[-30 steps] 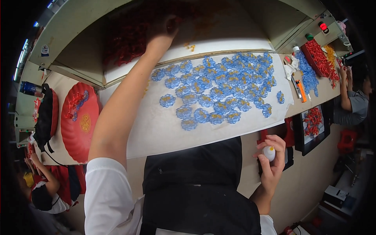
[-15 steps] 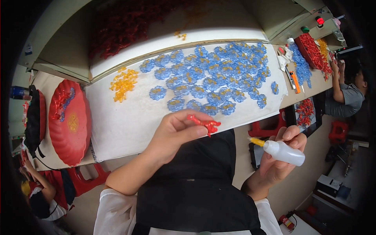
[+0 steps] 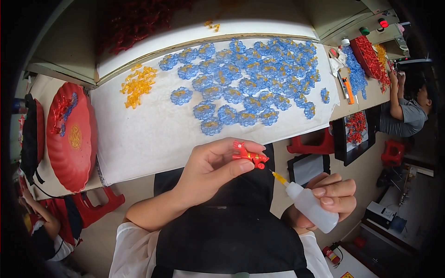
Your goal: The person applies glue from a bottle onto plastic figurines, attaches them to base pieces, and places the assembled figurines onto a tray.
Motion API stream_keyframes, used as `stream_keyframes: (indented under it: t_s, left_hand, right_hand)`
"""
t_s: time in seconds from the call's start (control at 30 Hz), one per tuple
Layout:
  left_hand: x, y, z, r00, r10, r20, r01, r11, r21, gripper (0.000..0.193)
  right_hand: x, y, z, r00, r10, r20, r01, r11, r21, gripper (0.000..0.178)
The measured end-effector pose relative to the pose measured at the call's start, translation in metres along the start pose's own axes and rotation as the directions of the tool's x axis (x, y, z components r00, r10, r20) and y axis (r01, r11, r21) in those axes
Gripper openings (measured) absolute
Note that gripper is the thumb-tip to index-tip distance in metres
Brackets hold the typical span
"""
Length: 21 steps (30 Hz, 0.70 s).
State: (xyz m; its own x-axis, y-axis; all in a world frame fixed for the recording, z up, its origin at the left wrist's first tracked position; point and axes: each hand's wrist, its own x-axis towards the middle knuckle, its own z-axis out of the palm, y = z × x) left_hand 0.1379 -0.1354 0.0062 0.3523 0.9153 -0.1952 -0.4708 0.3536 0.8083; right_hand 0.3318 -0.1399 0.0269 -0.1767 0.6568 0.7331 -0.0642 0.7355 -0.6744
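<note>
Gripping 1 small red plastic figure [image 3: 249, 155] in left hand [image 3: 206, 169], centre, and 1 white translucent squeeze bottle [image 3: 311, 206] in right hand [image 3: 336, 194], lower right: steady figure, aim yellow nozzle [image 3: 280, 179], squeeze lightly.

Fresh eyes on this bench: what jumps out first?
Probably the spread of translucent blue flower-shaped pieces with yellow centres, covering much of the white sheet. Then, just below the sheet's near edge, the small red figurine in the left hand, with the right hand's white squeeze bottle aimed at it. Far left, a big red scalloped tray.
</note>
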Motion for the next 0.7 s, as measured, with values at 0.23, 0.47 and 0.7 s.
stream_keyframes:
  t_s: [0.23, 0.47, 0.7]
  left_hand:
    - [-0.0002, -0.0023, -0.0002, 1.0, 0.006, 0.003, -0.006, 1.0, 0.007, 0.025]
    - [0.0008, -0.0029, 0.0004, 1.0, 0.009, 0.029, -0.009, 1.0, 0.002, 0.024]
    - [0.0016, -0.0044, -0.0003, 0.999, 0.004, 0.036, -0.003, 1.0, -0.019, 0.023]
  right_hand:
    - [-0.0024, -0.0036, 0.0055, 0.998, 0.053, 0.016, -0.053, 0.997, -0.05, 0.048]
    - [-0.0039, -0.0055, 0.0084, 0.996, 0.09, -0.012, -0.091, 0.992, -0.088, 0.048]
    - [-0.0038, -0.0042, 0.0072, 0.996, 0.093, 0.001, -0.092, 0.992, -0.089, 0.048]
